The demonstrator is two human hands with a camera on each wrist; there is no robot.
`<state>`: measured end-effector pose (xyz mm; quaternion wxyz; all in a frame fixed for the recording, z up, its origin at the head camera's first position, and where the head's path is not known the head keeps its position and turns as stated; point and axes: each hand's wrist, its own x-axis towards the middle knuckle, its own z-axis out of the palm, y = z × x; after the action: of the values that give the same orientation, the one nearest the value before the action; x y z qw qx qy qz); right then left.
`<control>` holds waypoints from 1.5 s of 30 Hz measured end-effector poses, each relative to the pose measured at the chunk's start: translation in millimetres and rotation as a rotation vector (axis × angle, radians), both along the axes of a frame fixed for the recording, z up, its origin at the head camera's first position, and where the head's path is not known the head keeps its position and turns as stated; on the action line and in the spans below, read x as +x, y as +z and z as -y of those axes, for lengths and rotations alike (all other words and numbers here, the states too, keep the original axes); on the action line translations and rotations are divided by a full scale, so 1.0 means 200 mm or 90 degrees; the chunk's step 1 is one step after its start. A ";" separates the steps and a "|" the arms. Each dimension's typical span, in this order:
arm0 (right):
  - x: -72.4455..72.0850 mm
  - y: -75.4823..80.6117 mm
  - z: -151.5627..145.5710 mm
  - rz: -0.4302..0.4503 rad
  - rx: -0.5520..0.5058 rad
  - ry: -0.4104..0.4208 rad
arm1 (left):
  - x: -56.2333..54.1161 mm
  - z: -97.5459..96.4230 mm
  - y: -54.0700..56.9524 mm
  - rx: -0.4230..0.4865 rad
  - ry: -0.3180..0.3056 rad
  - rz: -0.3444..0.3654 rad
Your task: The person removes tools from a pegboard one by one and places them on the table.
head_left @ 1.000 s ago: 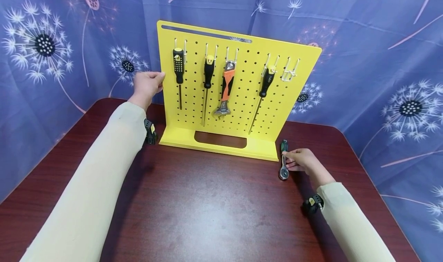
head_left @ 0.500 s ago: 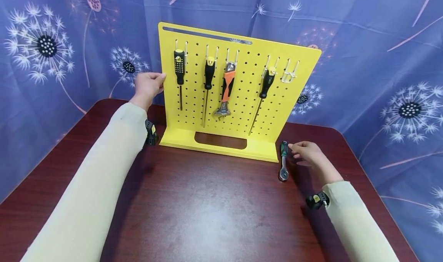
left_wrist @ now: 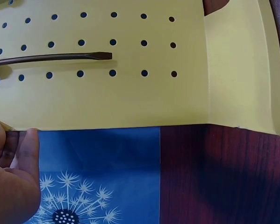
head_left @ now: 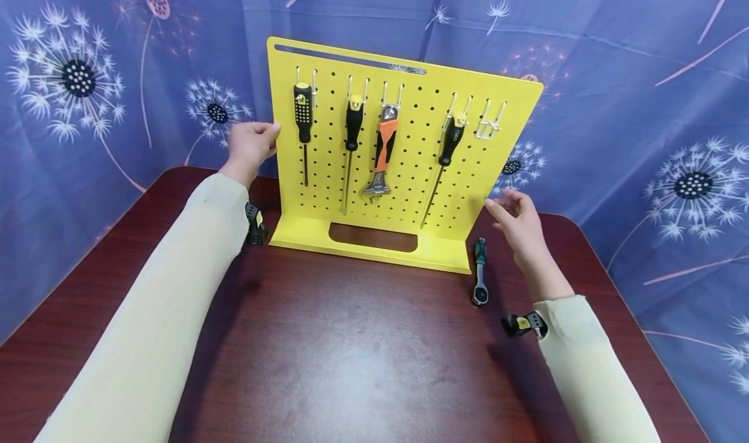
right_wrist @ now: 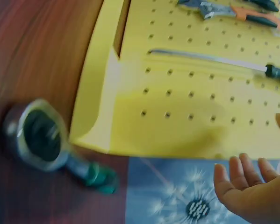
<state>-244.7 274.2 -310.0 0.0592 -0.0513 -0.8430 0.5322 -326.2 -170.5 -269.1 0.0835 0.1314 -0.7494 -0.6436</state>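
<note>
A yellow pegboard (head_left: pixel 404 170) stands upright on the dark red table. My left hand (head_left: pixel 250 147) pinches its left edge; in the left wrist view the fingertips (left_wrist: pixel 30 144) meet that edge. My right hand (head_left: pixel 521 222) is beside the right edge, holding nothing, its fingers apart in the right wrist view. Whether the thumb touches the board I cannot tell. Below that hand a ratchet wrench (head_left: pixel 480 280) with a green and black handle lies on the table. On the board hang three screwdrivers, left (head_left: pixel 303 114), middle (head_left: pixel 354 124) and right (head_left: pixel 452 140), and an orange-handled adjustable wrench (head_left: pixel 384 144).
White double hooks (head_left: pixel 488 121) at the board's upper right carry no tool. The board's base (head_left: pixel 304 231) juts forward over the table (head_left: pixel 351 339). A blue dandelion-print curtain (head_left: pixel 643 92) hangs close behind and at both sides.
My right hand has let go of the ratchet wrench and moved up and away from it to the board's right edge. The ratchet wrench stays on the table. My left hand has kept its place.
</note>
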 end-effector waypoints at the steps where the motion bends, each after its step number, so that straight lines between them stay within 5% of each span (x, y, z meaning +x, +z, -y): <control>1: 0.00 0.01 0.02 -0.012 -0.023 0.002 | 0.00 0.00 0.00 0.001 -0.001 -0.003; 10: -0.06 0.05 0.19 -0.073 -0.190 0.047 | -0.01 -0.01 0.00 -0.004 0.002 0.005; 20: -0.12 0.06 0.31 -0.096 -0.271 0.053 | -0.01 -0.01 -0.01 -0.020 -0.003 0.004; 45: -0.25 0.07 0.46 -0.108 -0.261 0.020 | -0.01 0.00 0.00 0.000 0.002 0.008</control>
<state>-294.3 182.4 -295.4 0.1101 -0.0044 -0.7096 0.6959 -327.2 -169.7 -269.3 0.0797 0.1363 -0.7499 -0.6425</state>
